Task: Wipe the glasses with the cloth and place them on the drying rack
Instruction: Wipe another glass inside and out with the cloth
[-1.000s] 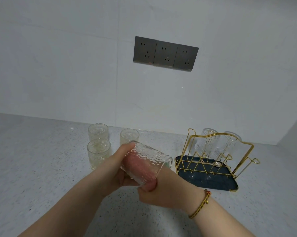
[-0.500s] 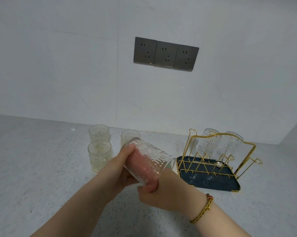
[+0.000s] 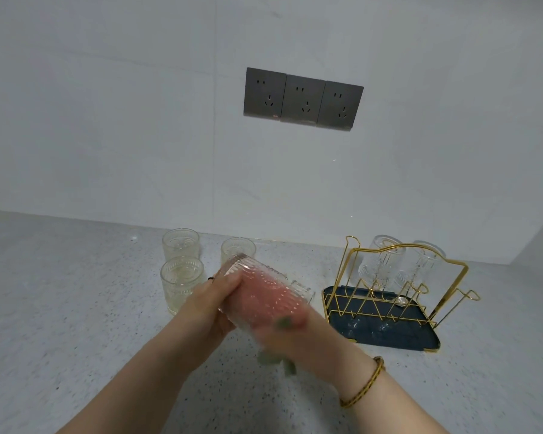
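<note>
The left hand [image 3: 212, 303] curls round the bottom of a bumpy glass [image 3: 265, 277], tipped above the middle of the bench [image 3: 76, 308]; a pink cloth [image 3: 263, 300] fills it; the right hand [image 3: 307, 343] at its open end is too blurry to tell its grip; three more glasses [image 3: 182, 281] stand behind; the drying rack [image 3: 404, 338], right, holds two upside-down glasses [image 3: 381, 261].

Head camera looks forward-down, close over counter [image 3: 60, 308]

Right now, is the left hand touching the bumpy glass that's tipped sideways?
Touching. The head view shows the left hand gripping the closed end of the tilted glass, with its thumb lying on the glass wall and no gap between them.
</note>
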The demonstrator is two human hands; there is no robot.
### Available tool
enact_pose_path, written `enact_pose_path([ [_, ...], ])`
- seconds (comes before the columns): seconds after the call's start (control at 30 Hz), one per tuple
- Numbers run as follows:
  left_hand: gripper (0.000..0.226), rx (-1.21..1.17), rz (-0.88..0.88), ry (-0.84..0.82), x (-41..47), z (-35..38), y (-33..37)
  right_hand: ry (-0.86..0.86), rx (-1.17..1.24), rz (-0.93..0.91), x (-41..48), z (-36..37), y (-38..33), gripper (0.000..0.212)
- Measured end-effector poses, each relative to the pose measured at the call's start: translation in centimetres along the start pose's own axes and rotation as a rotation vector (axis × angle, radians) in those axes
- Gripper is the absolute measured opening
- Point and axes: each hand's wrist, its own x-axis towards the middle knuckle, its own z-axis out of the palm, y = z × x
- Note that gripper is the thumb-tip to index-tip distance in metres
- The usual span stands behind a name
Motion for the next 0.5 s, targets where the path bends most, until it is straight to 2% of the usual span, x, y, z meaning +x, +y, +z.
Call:
enact_pose_path([
  [0.03,0.03,0.013,-0.037,0.056,0.2,0.1,-0.1,0.041,-0.256,-0.183,0.2,0.2,0.2,0.014],
  [0.07,0.033,0.037,-0.082,0.093,0.2,0.1,-0.3,0.061,-0.397,-0.336,0.2,0.5,0.5,0.025],
  [0.1,0.037,0.056,-0.123,0.107,0.3,0.1,-0.3,0.056,-0.451,-0.383,0.1,0.7,0.6,0.034],
  [0.17,0.039,0.068,-0.152,0.114,0.0,0.1,-0.1,0.049,-0.407,-0.311,-0.1,0.7,1.0,0.04],
  [0.2,0.04,0.059,-0.144,0.089,-0.1,0.0,0.0,0.057,-0.283,-0.229,0.0,0.6,0.8,0.035],
  [0.27,0.046,0.051,-0.078,-0.032,-0.3,-0.5,0.0,0.018,0.186,-0.05,0.2,-0.1,1.0,0.015],
  [0.3,0.051,0.052,-0.045,-0.11,-0.4,-0.7,0.0,-0.023,0.462,0.016,0.4,-0.5,1.0,0.014],
  [0.37,0.057,0.048,0.021,-0.216,-0.4,-0.9,-0.1,-0.088,0.967,0.07,0.6,-1.0,1.2,0.031],
  [0.43,0.057,0.053,0.093,-0.231,-0.4,-0.7,0.0,-0.068,1.184,0.034,0.3,-0.9,0.8,0.031],
  [0.47,0.056,0.06,0.116,-0.22,-0.6,-0.3,0.1,-0.084,1.187,0.035,0.0,-0.8,0.1,0.029],
  [0.5,0.055,0.06,0.123,-0.186,-0.7,0.1,0.3,-0.069,1.09,0.06,-0.3,-0.5,-0.7,0.02],
])
